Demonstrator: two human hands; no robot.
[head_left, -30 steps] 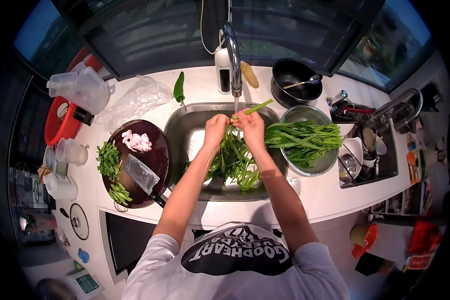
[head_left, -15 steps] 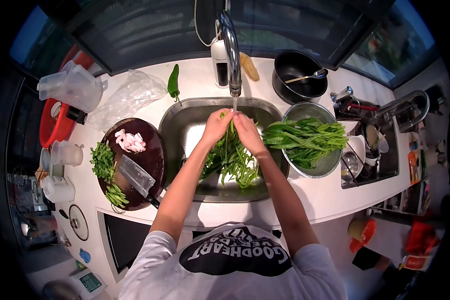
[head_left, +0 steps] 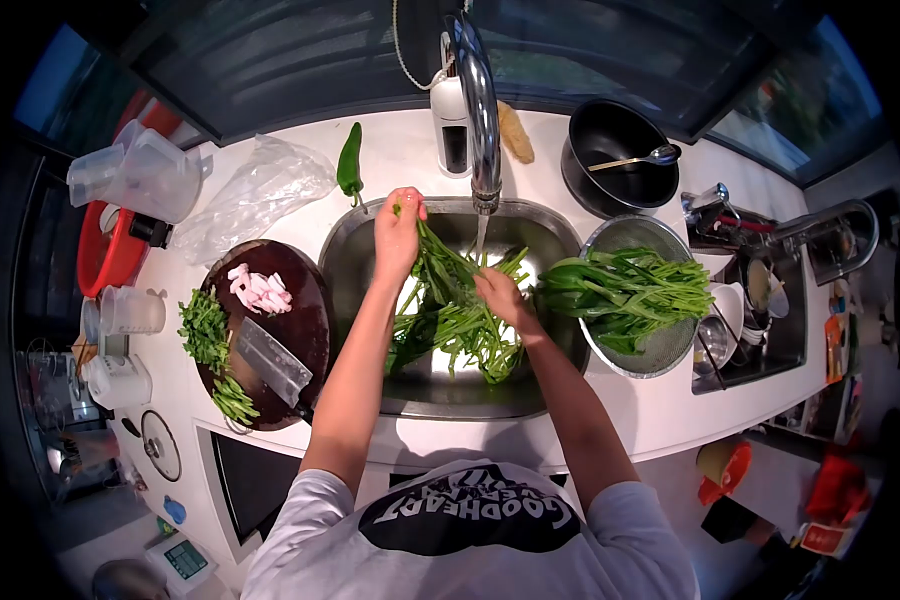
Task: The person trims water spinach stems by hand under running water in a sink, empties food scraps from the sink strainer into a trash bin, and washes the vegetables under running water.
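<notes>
Over the sink [head_left: 470, 400], my left hand [head_left: 398, 235] is closed on the upper ends of some leafy green stems [head_left: 443, 258], raised near the back rim. My right hand [head_left: 500, 296] grips the same greens lower down, under the running faucet [head_left: 484, 130]. Water falls just beside my right hand. More loose greens [head_left: 470, 335] lie in the basin below both hands. Right of the sink, a metal colander [head_left: 638, 362] holds a heap of long green leafy stems [head_left: 635, 290].
Left of the sink, a round dark cutting board [head_left: 305, 265] bears a cleaver [head_left: 273, 358], pale meat pieces [head_left: 260, 288] and chopped greens [head_left: 204, 330]. A green pepper [head_left: 350, 165] and plastic bag [head_left: 260, 190] lie behind. A black pot [head_left: 610, 185] with a spoon stands back right.
My hands were together under the faucet; now they are apart. The left has moved left and up, the right slightly right and down, with stems stretched between them. The view has shifted slightly.
</notes>
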